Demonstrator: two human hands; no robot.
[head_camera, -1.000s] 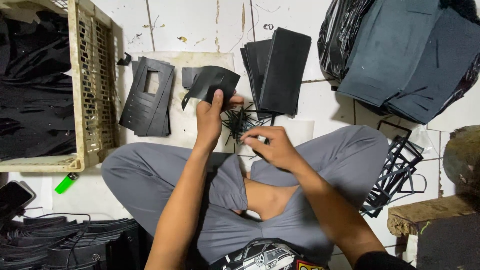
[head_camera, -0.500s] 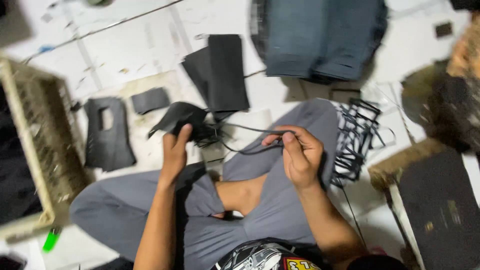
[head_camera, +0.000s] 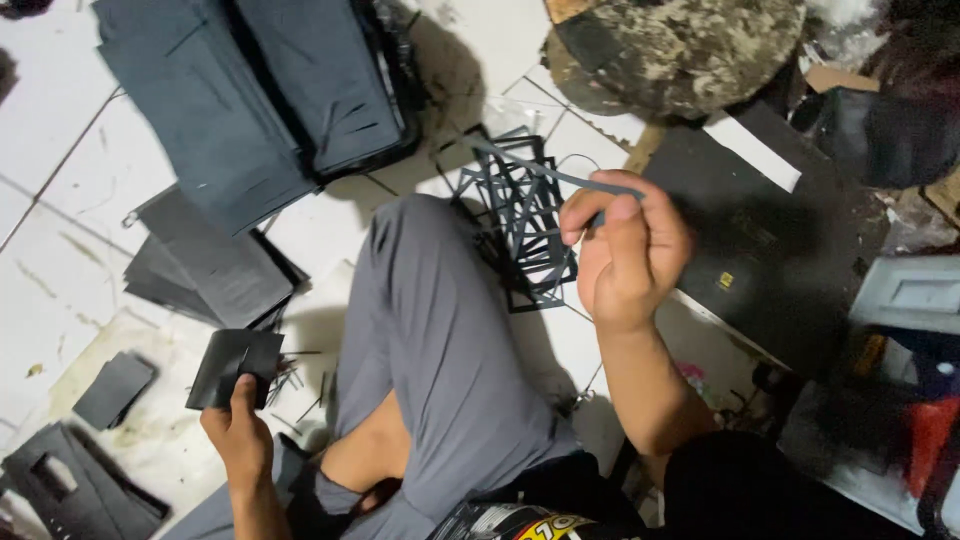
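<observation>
My left hand (head_camera: 238, 430) grips a small black cut sheet piece (head_camera: 232, 366) by its lower edge, low at the left, just above the tiled floor. My right hand (head_camera: 628, 255) is raised at the right with its fingers closed on a thin dark offcut strip (head_camera: 545, 172) that trails up and left. Below that hand lies a pile of black frame-shaped offcuts (head_camera: 520, 225) on the floor. My legs in grey trousers (head_camera: 430, 350) are crossed between the two hands.
A stack of dark sheets in a black bag (head_camera: 260, 90) lies at the top left, with more black sheets (head_camera: 205, 260) beside my knee. Cut pieces (head_camera: 60, 480) sit at the bottom left. A black board (head_camera: 770, 230) and a round stained block (head_camera: 680, 50) are at the right.
My view has swung to the right. My right hand pulled the thin strip away from the black piece and carried it over the offcut pile. My left hand still holds the piece.
</observation>
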